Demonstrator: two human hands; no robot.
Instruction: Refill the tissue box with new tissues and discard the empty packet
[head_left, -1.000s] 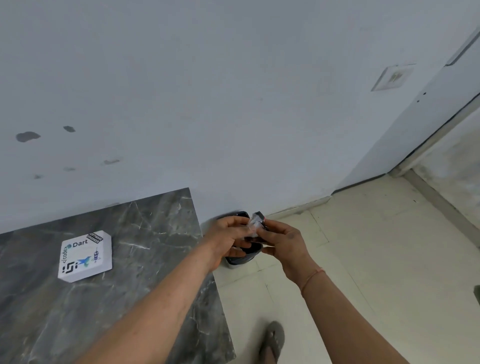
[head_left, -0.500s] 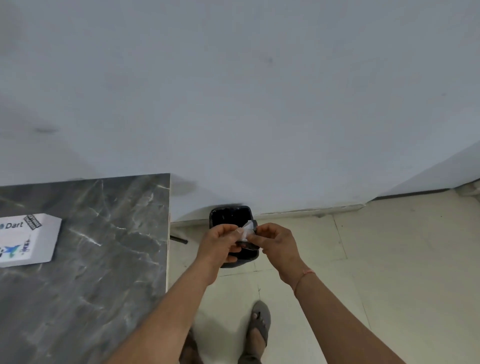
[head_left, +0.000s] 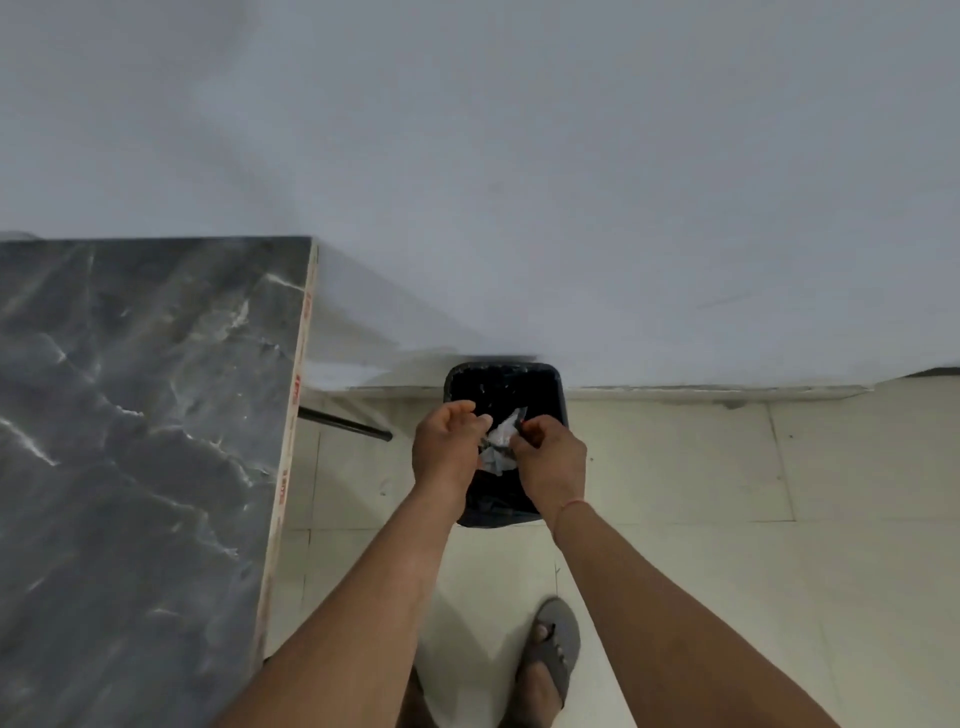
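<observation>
I hold the crumpled empty packet (head_left: 500, 441) between both hands directly above the open black bin (head_left: 503, 387), which stands on the floor at 12 o'clock from my feet. My left hand (head_left: 448, 449) pinches its 9 o'clock edge; my right hand (head_left: 551, 457) pinches its 3 o'clock edge. The tabletop (head_left: 145, 415) at 9 o'clock shows no tissue box. Judgement: only the release remains.

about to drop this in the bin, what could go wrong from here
1. The crumpled clear packet is light and could drift past the black bin onto the floor tiles.
2. It may cling to the left hand or right hand, both pinching it.
</observation>
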